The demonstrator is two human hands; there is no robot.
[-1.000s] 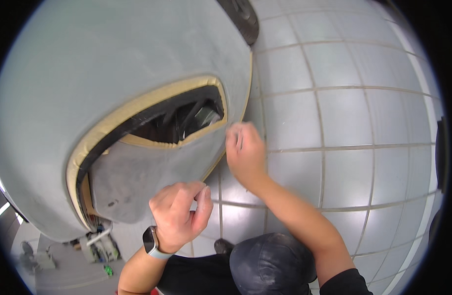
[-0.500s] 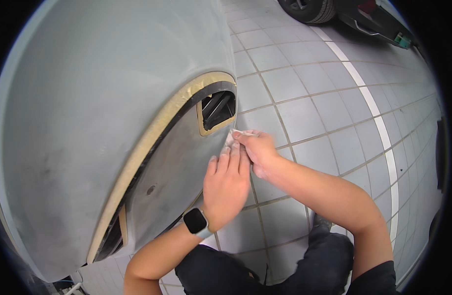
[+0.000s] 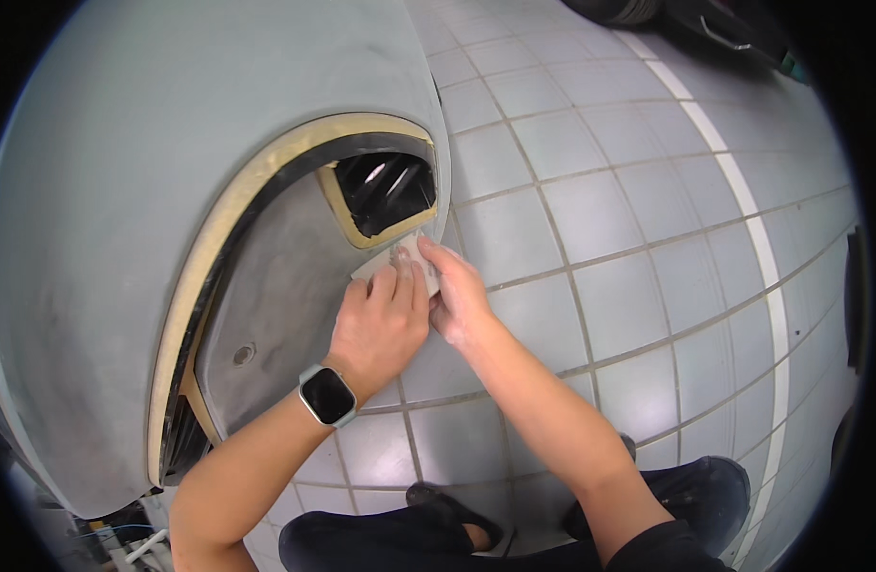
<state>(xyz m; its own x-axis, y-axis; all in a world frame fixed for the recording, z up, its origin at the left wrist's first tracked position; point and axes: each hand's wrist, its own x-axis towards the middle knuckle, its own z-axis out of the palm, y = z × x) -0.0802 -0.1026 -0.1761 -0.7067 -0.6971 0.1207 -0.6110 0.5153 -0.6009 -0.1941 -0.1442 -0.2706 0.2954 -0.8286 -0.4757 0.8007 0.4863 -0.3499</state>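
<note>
Both my hands are on a small pale sanding sheet [image 3: 404, 265], lying flat against the grey primed body panel [image 3: 171, 172], just below the tan-taped dark opening [image 3: 385, 191]. Left hand [image 3: 381, 324] presses it down with fingers flat and close together; right hand [image 3: 457, 296] pinches its right edge. Sheet looks thin, light and floppy, likely gritty enough not to slip; best held at the edges, palm behind. Panel looks rigid. Smartwatch [image 3: 327, 395] on left wrist. Tiled floor [image 3: 648, 238] has a white painted line [image 3: 743, 219]. No packages or labels in view.
</note>
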